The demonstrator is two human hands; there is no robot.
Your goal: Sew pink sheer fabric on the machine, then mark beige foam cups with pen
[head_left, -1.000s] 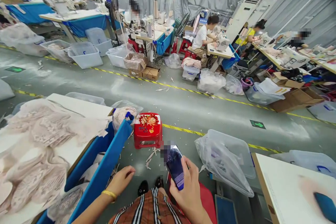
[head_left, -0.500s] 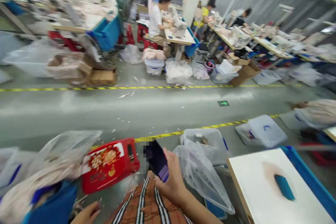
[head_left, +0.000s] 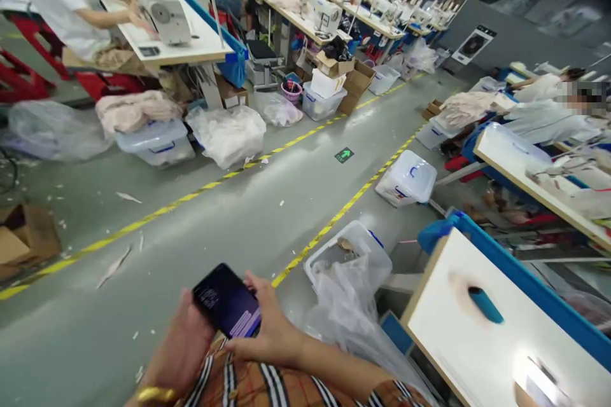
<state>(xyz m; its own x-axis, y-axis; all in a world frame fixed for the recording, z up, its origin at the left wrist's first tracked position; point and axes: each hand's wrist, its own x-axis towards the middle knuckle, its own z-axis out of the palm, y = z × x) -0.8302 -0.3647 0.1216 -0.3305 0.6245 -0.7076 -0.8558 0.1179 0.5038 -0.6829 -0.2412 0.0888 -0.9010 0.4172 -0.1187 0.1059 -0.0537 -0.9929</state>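
A dark smartphone (head_left: 226,302) with a lit screen is held low in front of my body. My right hand (head_left: 272,324) grips its right side, thumb along the near edge and fingers at the far right edge. Against the phone's left edge lies my left hand (head_left: 186,337), blurred, its fingers partly hidden beneath the phone. A gold band circles the left wrist. Below both hands is a brown checked garment (head_left: 267,378) with black and white stripes.
To the right stands a white worktable (head_left: 477,331) with a blue cloth trough. Beside it are an open clear bin (head_left: 356,245) with plastic sheeting and a lidded bin (head_left: 408,177). Yellow-black tape (head_left: 329,222) edges the aisle. People sit at sewing machines (head_left: 165,13) on both sides.
The view has swung right along the aisle, and the red stool has left the frame. My left hand has come up from the lower left to the phone, which now lies flatter.
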